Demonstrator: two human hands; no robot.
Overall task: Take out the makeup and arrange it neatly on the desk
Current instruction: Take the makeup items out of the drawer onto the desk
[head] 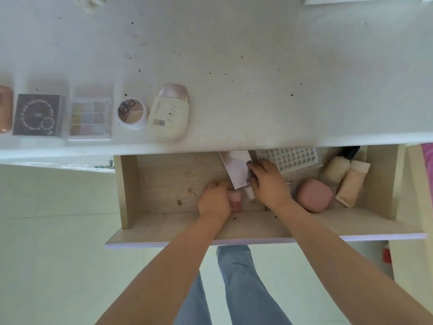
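Two bare forearms reach from the camera, over jeans-clad legs (234, 285), into the open drawer (164, 228) under the white desk (234, 66).

Left hand (215, 199): inside the drawer near its front wall, fingers curled down over a small pink bottle (235, 201); appears to grip it, though the fingertips are hidden.

Right hand (269, 181): just right of the left hand, fingers bent onto the right edge of a pale marbled flat box (235, 168), which lies tilted at the drawer's middle; thumb position cannot be told. A small white item (249, 193) shows under this hand, unclear.

Drawer, right part: perforated white tray (290, 159) at the back, pink rounded case (314, 198) near the front, two beige tubes (344, 179) beside it.

Above the drawer's left end, in a row along the desk edge: cream bottle (168, 114), round compact (132, 112), pastel palette (90, 118), dark square box (37, 114), and an orange item (5, 109) cut by the frame.
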